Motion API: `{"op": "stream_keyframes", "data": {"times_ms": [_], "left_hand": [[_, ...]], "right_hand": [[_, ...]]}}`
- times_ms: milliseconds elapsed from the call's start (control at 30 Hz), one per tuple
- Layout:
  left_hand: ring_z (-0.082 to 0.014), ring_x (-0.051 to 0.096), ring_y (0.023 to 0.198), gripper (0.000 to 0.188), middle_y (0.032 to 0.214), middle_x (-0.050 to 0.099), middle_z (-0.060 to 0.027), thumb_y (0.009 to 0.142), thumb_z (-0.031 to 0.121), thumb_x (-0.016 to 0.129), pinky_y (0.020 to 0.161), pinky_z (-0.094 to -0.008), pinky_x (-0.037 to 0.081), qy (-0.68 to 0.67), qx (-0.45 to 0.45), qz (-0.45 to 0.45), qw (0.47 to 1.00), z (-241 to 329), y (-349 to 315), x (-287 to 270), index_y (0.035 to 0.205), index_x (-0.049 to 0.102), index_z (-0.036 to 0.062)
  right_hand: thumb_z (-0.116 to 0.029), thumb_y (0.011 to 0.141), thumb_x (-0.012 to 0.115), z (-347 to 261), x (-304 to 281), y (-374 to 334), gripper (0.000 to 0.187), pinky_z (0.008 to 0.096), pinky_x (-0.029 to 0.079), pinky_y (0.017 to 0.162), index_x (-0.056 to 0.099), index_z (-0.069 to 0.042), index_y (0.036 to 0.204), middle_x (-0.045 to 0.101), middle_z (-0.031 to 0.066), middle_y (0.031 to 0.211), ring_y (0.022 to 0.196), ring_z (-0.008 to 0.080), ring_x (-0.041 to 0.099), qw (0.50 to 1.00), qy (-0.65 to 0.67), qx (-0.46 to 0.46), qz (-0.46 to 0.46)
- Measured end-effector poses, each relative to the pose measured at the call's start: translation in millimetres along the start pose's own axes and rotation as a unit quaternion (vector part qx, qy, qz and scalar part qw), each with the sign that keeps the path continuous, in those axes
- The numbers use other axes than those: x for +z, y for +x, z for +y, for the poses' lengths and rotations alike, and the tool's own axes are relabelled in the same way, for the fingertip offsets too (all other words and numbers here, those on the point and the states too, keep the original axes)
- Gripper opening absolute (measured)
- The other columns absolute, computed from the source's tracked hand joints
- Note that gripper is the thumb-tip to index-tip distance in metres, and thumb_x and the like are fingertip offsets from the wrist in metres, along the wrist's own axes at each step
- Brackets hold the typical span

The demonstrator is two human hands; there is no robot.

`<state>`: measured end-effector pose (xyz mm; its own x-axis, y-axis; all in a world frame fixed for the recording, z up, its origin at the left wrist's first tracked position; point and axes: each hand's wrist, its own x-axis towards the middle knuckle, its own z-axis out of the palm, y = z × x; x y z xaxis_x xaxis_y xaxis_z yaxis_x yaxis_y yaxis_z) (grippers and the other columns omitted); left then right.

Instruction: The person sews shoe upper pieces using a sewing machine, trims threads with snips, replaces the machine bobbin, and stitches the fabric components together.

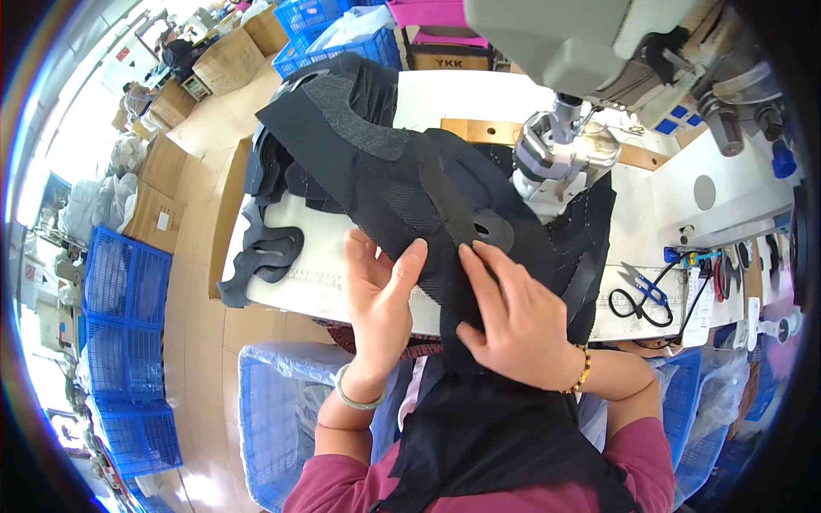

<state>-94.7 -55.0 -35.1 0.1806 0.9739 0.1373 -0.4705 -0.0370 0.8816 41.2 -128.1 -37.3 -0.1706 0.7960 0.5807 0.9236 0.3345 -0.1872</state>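
Observation:
A large black fabric piece (342, 171) with mesh patches and a dark grey strip lies slantwise over the white sewing table and hangs past its front edge. My left hand (380, 299) grips its left edge, thumb on top and fingers partly hidden behind the cloth. Over the lower part of the cloth, my right hand (522, 321) is bent, fingertips pressed on it beside a small oval hole and thumb lower down, with a fold between. The sewing machine head (560, 158) stands just beyond, over more black cloth (590, 248) with light stitch lines.
Stacked black cut pieces (368, 81) lie at the back left, and curved loose ones (265, 256) near the left edge. Blue-handled snips (646, 286) and black scissors (633, 315) lie right. Lined blue baskets (274, 427) flank my lap; blue crates (128, 342) line the left aisle.

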Motion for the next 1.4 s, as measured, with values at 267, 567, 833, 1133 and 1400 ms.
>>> {"op": "stream_keyframes", "data": {"times_ms": [267,567,833,1133,1400], "left_hand": [[-0.0199,0.059,0.094,0.020,0.098,0.056,-0.0113,0.097,0.016,0.047,0.081,-0.0351,0.052,-0.100,0.039,-0.176,0.979,-2.7,3.6,-0.5,0.097,0.053,-0.0025],[-0.0212,0.065,0.073,0.021,0.091,0.065,-0.0156,0.092,0.009,0.056,0.062,-0.0302,0.056,-0.013,-0.077,-0.118,0.990,10.2,-28.4,4.3,0.104,0.057,-0.0076],[-0.0168,0.064,0.066,0.013,0.081,0.066,-0.0132,0.084,0.003,0.064,0.056,-0.0244,0.053,0.065,-0.225,-0.141,0.962,-1.6,-12.2,-7.2,0.092,0.064,-0.0070],[-0.0169,0.065,0.067,0.013,0.083,0.066,-0.0134,0.084,0.002,0.066,0.057,-0.0255,0.055,0.095,-0.195,-0.131,0.967,-14.6,-15.4,-5.0,0.091,0.065,-0.0086],[-0.0161,0.065,0.068,0.013,0.083,0.066,-0.0123,0.084,0.001,0.066,0.059,-0.0261,0.055,0.095,-0.160,-0.097,0.978,-16.9,-19.2,1.8,0.091,0.065,-0.0091]], "right_hand": [[0.002,0.075,0.060,23.3,-46.8,6.7,0.040,0.0296,0.051,0.067,0.059,0.000,0.114,0.060,0.0133,0.105,0.086,0.0282,0.062,0.965,0.226,0.086,0.097],[-0.006,0.086,0.061,40.7,-53.9,9.6,0.026,0.0236,0.047,0.079,0.060,0.003,0.111,0.064,0.0051,0.106,0.088,0.0091,0.060,0.599,0.708,0.352,-0.123],[-0.007,0.088,0.059,53.7,-21.5,-9.8,0.023,0.0211,0.048,0.072,0.058,0.001,0.109,0.064,0.0031,0.095,0.084,0.0079,0.061,0.521,0.737,0.417,-0.104],[-0.003,0.081,0.056,119.3,-52.7,-118.0,0.020,0.0375,0.045,0.079,0.060,-0.001,0.100,0.060,0.0116,0.096,0.089,0.0285,0.057,0.949,-0.173,0.262,0.000],[-0.003,0.085,0.054,148.9,-45.3,-165.8,0.017,0.0359,0.043,0.083,0.058,0.000,0.101,0.057,0.0129,0.097,0.096,0.0297,0.053,0.925,-0.199,0.320,-0.048]]}}
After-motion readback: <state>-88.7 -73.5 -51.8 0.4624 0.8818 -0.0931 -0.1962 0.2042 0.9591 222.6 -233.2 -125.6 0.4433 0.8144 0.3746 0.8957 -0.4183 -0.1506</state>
